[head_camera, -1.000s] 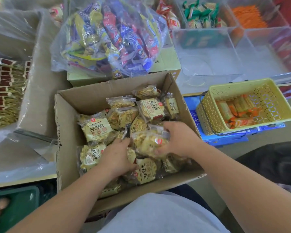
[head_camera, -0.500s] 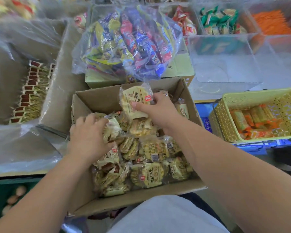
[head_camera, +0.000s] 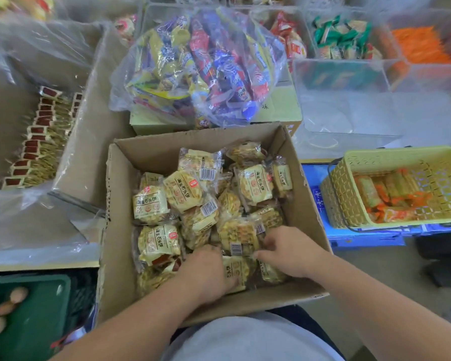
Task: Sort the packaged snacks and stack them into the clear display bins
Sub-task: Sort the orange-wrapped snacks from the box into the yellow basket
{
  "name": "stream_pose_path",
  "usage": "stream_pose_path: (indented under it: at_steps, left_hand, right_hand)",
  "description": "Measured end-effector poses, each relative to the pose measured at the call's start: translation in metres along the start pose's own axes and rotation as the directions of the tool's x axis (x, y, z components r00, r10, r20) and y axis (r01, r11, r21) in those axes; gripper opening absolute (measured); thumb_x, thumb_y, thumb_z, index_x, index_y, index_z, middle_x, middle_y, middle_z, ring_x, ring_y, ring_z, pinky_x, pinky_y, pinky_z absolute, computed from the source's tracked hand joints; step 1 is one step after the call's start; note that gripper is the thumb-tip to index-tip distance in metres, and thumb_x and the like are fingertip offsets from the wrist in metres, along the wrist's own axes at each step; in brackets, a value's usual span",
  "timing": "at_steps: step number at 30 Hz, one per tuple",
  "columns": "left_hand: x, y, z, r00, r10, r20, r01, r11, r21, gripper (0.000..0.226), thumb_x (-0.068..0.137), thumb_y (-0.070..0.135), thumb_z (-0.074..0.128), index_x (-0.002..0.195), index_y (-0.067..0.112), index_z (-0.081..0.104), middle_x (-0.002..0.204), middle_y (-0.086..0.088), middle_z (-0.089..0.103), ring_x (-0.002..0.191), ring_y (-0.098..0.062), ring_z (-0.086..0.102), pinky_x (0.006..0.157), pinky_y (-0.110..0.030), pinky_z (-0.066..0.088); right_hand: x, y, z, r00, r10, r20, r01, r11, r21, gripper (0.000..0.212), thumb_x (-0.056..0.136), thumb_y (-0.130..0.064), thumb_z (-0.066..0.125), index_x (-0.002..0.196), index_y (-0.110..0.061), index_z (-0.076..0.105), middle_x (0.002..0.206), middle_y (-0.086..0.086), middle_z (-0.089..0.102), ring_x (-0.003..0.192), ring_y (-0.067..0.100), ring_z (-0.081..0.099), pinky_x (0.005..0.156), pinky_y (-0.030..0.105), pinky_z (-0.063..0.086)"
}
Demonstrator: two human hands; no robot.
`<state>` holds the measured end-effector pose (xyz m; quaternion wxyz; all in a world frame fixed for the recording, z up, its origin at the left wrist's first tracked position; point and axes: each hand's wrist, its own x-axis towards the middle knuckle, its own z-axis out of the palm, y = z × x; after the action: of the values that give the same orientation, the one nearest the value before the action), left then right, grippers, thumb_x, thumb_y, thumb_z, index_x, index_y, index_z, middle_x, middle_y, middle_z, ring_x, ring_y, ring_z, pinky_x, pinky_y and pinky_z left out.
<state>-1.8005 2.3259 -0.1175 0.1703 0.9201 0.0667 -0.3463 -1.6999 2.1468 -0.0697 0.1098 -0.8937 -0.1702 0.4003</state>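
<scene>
Brown cardboard box (head_camera: 120, 230) of yellow-wrapped biscuit packets (head_camera: 182, 191). The right hand (head_camera: 289, 254) pinches a barcoded packet (head_camera: 238, 238); whether the left hand (head_camera: 208, 274) grips anything cannot be told. The empty clear plastic bin (head_camera: 344, 113) lies ahead-right, nearer the right hand.

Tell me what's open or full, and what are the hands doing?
cardboard box: open, nearly full of snack packs.
left hand: among the packs, grip unclear.
right hand: among the packs, grip unclear.
yellow basket: partly filled.
clear bag: bulging with snacks.
clear bin: looks empty.
</scene>
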Motion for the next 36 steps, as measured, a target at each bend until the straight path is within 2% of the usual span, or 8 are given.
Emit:
stream_pose_path:
  at_steps: [3, 7, 12, 19, 23, 27, 31, 36]
  left_hand:
    - [0.017, 0.002, 0.005, 1.0, -0.026, -0.008, 0.027, 0.988, 0.153, 0.077, 0.085, 0.076, 0.052, 0.127, 0.012, 0.058, 0.124, -0.011, 0.061, 0.115, -0.03, 0.055, 0.095, -0.042, 0.047]
    - [0.032, 0.004, -0.003, 0.999, -0.045, 0.017, 0.041, 0.979, 0.2, 0.061, 0.081, 0.08, 0.054, 0.071, 0.021, 0.057, 0.071, 0.002, 0.059, 0.065, -0.015, 0.051, 0.066, -0.034, 0.04]
    - [0.032, 0.006, -0.003, 0.991, -0.102, 0.088, 0.079, 0.969, 0.235, 0.059, 0.073, 0.084, 0.054, 0.069, 0.025, 0.059, 0.069, 0.004, 0.061, 0.064, -0.014, 0.054, 0.055, -0.031, 0.038]
    - [0.001, -0.009, -0.017, 0.998, -0.001, 0.062, -0.01, 0.986, 0.167, 0.04, 0.074, 0.059, 0.073, 0.077, 0.02, 0.063, 0.076, 0.003, 0.061, 0.067, -0.012, 0.055, 0.056, -0.031, 0.047]
    - [-0.041, -0.028, -0.045, 1.0, -0.005, -0.018, 0.002, 0.99, -0.142, 0.038, 0.069, 0.051, 0.084, 0.09, 0.033, 0.058, 0.079, 0.013, 0.063, 0.07, -0.003, 0.061, 0.052, -0.017, 0.042]
    - [-0.074, -0.059, -0.069, 0.947, -0.202, -0.248, 0.109, 0.933, -0.344, 0.047, 0.063, 0.051, 0.09, 0.091, 0.033, 0.058, 0.078, 0.019, 0.067, 0.071, 0.003, 0.063, 0.052, -0.023, 0.048]
    - [-0.082, -0.079, -0.075, 0.913, -0.313, -0.261, 0.226, 0.922, -0.315, 0.087, 0.065, 0.048, 0.091, 0.137, 0.036, 0.043, 0.089, 0.017, 0.059, 0.074, -0.003, 0.058, 0.062, -0.028, 0.048]
    - [-0.065, -0.073, -0.06, 0.947, -0.286, -0.149, 0.293, 0.956, 0.027, 0.064, 0.073, 0.046, 0.084, 0.124, 0.03, 0.048, 0.117, 0.003, 0.062, 0.099, -0.019, 0.056, 0.08, -0.034, 0.05]
  right_hand:
    - [0.008, 0.007, 0.017, 0.999, 0.048, 0.011, -0.048, 0.999, 0.014, 0.05, 0.09, -0.055, 0.066, 0.12, -0.016, 0.062, 0.113, 0.004, 0.066, 0.099, 0.02, 0.062, 0.088, 0.037, 0.055]
    - [0.03, 0.005, 0.021, 0.994, 0.097, 0.043, -0.1, 0.992, 0.073, 0.061, 0.086, -0.067, 0.062, 0.109, -0.011, 0.066, 0.102, 0.011, 0.072, 0.09, 0.027, 0.068, 0.082, 0.043, 0.059]
    - [0.044, 0.004, 0.021, 0.973, 0.126, 0.194, -0.168, 0.962, 0.217, 0.119, 0.061, -0.094, 0.051, 0.148, -0.012, 0.047, 0.145, 0.011, 0.055, 0.124, 0.031, 0.057, 0.102, 0.043, 0.05]
    - [0.059, 0.004, 0.016, 0.968, 0.125, 0.219, -0.176, 0.956, 0.233, 0.135, 0.054, -0.099, 0.054, 0.153, -0.009, 0.037, 0.156, 0.014, 0.043, 0.135, 0.033, 0.05, 0.104, 0.042, 0.045]
    - [0.061, 0.013, 0.008, 0.967, 0.073, 0.243, -0.156, 0.927, 0.34, 0.108, 0.063, -0.085, 0.067, 0.143, -0.014, 0.053, 0.143, 0.006, 0.055, 0.127, 0.028, 0.055, 0.104, 0.04, 0.046]
    - [0.064, 0.007, 0.021, 0.994, 0.044, 0.102, -0.049, 0.998, 0.04, 0.061, 0.081, -0.068, 0.069, 0.102, -0.012, 0.064, 0.099, 0.006, 0.07, 0.092, 0.024, 0.068, 0.081, 0.038, 0.058]
    - [0.063, -0.007, 0.03, 0.996, 0.022, 0.081, -0.01, 0.989, -0.148, 0.061, 0.086, -0.066, 0.065, 0.11, -0.01, 0.065, 0.094, 0.003, 0.07, 0.084, 0.021, 0.065, 0.077, 0.035, 0.057]
    - [0.061, -0.022, 0.043, 0.977, -0.006, 0.214, 0.069, 0.956, -0.287, 0.054, 0.09, -0.063, 0.06, 0.103, -0.012, 0.067, 0.095, 0.006, 0.071, 0.087, 0.023, 0.068, 0.075, 0.035, 0.058]
